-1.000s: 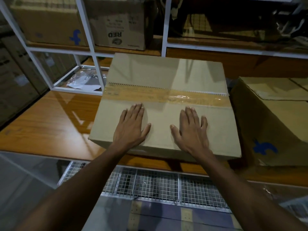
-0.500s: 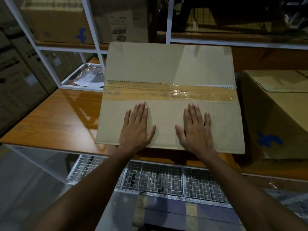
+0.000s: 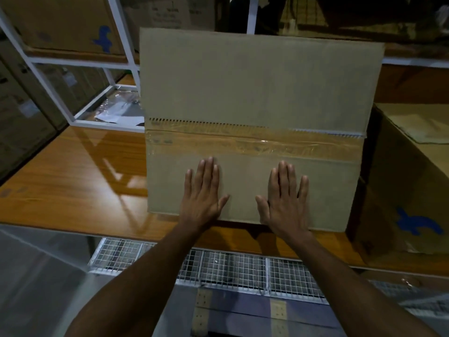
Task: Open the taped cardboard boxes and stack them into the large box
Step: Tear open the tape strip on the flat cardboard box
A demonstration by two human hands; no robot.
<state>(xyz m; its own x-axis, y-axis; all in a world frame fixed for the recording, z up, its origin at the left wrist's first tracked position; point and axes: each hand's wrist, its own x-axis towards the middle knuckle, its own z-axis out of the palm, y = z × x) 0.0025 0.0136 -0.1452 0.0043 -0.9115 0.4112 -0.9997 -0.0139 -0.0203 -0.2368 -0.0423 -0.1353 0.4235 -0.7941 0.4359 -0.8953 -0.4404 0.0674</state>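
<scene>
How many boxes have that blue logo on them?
2: one box on the shelf at upper left, one large box on the table at right. Others may be hidden in the dark shelves.

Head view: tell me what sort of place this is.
Probably a warehouse or stockroom. White metal racking holds printed cartons, a second big carton with a blue logo stands on the wooden bench, and both the left hand and right hand press flat on a taped cardboard box.
</scene>
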